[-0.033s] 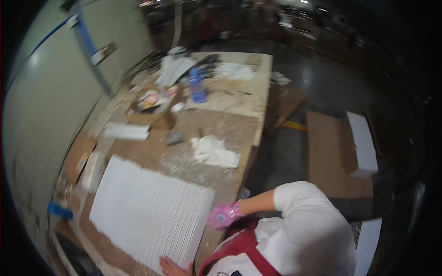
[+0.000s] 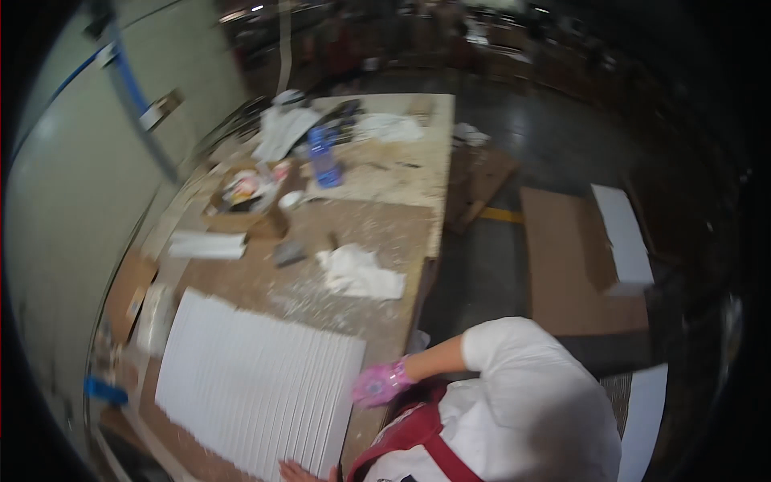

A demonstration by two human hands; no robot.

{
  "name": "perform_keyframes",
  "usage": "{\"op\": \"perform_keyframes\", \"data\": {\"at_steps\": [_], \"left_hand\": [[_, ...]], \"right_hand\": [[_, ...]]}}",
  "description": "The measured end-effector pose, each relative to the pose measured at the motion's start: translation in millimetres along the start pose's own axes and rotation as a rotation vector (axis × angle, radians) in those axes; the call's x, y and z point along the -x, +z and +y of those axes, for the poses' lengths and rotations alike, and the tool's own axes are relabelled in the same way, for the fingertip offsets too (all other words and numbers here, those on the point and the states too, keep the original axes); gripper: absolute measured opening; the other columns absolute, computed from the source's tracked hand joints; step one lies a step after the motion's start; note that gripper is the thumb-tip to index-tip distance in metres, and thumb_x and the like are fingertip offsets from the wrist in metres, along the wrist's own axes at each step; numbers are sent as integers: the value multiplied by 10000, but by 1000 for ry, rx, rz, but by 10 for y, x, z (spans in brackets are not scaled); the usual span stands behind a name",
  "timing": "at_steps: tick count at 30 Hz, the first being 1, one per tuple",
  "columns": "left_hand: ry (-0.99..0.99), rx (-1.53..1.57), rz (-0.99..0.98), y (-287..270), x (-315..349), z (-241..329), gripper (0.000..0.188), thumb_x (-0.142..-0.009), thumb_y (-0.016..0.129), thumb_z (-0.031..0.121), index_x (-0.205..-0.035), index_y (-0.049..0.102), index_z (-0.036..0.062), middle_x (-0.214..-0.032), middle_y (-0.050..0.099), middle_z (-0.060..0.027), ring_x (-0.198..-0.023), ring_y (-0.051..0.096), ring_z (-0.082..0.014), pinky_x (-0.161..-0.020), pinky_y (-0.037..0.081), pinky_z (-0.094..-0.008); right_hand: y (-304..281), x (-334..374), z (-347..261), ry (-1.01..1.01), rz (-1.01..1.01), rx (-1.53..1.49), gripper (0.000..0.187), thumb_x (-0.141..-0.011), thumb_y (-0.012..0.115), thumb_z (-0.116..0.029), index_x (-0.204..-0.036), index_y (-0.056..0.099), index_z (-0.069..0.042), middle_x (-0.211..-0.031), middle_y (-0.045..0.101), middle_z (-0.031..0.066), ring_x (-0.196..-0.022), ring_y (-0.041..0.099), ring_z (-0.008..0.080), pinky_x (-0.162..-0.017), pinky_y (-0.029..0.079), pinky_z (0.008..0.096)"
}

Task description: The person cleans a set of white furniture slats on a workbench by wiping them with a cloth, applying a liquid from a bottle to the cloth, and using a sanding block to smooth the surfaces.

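Observation:
A row of long white strips (image 2: 257, 377) lies side by side on the worktable, forming a ribbed sheet with a ragged far edge. My left hand (image 2: 302, 472) is bare and rests on the strips' near end at the lower edge, fingers stretched out and partly cut off by the frame. Beside the right edge of the strips is my right hand (image 2: 379, 386), in a pink patterned glove. Blur hides its fingers, and I cannot tell whether it touches the last strip or holds anything.
Beyond the strips lie a white cloth (image 2: 361, 273), a grey block (image 2: 289, 254) and a short white piece (image 2: 207, 245). Farther off stand a cardboard box (image 2: 269, 225) of odds and ends and a blue bottle (image 2: 324, 161). Cardboard (image 2: 562, 265) lies right of the table (image 2: 385, 217).
The view has shifted slightly, so the table and its things sit a little farther left and most lower. Both hands stay at about the same places by the strips.

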State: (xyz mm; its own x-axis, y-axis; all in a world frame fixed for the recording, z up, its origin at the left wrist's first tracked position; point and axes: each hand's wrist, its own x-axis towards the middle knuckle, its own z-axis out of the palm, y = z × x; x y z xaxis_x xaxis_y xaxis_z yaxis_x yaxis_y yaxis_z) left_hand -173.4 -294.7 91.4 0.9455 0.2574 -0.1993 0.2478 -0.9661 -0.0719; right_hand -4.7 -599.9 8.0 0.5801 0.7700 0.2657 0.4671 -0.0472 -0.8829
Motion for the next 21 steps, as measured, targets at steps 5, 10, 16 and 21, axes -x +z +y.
{"op": "perform_keyframes", "data": {"at_steps": [5,10,16,21], "left_hand": [[-48,-88,-75,-19,-89,115,931,-817,528,606,-1502,181,79,-1572,153,-119,-1447,158,-270,-1142,207,-456],[-29,-91,-111,4,-167,50,956,-804,535,616,-1502,170,74,-1568,150,-138,-1446,152,-287,-1144,200,-456],[50,-29,-94,-6,-165,41,890,-838,548,523,-1494,179,50,-1556,164,-174,-1435,172,-321,-1131,227,-481],[203,22,-89,-338,-94,-51,770,-878,571,375,-1479,225,40,-1526,234,-195,-1409,229,-337,-1118,257,-482]], "right_hand": [[22,-94,-174,11,-103,448,238,-831,569,-263,-866,578,-28,-852,621,149,-816,615,332,-699,491,428],[28,-87,-322,-13,-38,567,251,-797,573,-268,-853,594,-25,-860,629,158,-844,624,344,-724,499,443],[172,-77,-55,10,7,564,199,-814,582,-238,-850,546,-45,-824,572,144,-791,583,349,-671,466,442],[344,-125,-195,133,138,592,209,-798,594,-255,-879,572,-64,-841,589,126,-804,605,321,-683,486,438]]}}
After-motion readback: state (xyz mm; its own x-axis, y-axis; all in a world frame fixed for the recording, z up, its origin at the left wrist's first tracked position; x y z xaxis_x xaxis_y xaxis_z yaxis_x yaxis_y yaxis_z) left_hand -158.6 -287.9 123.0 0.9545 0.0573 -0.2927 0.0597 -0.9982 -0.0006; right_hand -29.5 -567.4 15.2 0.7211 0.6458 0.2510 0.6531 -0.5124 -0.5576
